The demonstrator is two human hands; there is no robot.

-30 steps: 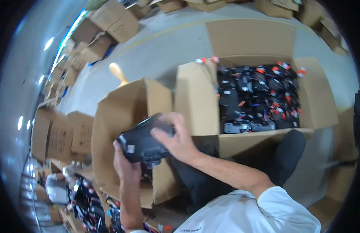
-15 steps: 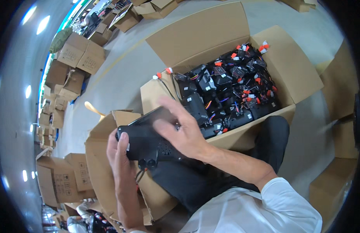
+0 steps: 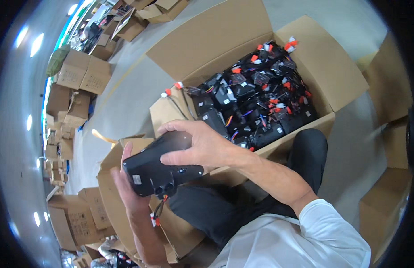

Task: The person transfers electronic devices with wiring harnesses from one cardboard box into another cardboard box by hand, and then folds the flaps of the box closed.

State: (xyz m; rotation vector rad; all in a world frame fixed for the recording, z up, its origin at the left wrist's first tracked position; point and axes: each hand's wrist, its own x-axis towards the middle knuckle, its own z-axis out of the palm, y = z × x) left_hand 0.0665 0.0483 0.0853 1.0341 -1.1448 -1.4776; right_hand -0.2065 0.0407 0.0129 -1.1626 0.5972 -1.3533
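A black plastic electronic unit [image 3: 146,167] is tilted above the open carton at my left. It carries a small white label, round fittings on its near edge, and a short cable [image 3: 159,210] with red and white plugs. My right hand [image 3: 193,145] grips its right part, thumb across the upper face and fingers over the far edge. At the unit's left end is my left hand [image 3: 129,190], its thumb blurred and lifted off, the fingers apart along the edge and partly hidden. Similar black units [image 3: 211,120] with wires and red-white plugs fill the large carton [image 3: 301,127] ahead.
The carton at my left [image 3: 109,178] has its flaps up beside my left forearm. My bent knee [image 3: 312,145] is against the large carton's near side. More cardboard boxes [image 3: 77,71] are stacked at the far left, and others [image 3: 385,98] stand at the right.
The unit has turned, and its label now shows on the upper face. My left thumb has come off it, while my blurred right hand has settled onto its right part. The view has shifted slightly.
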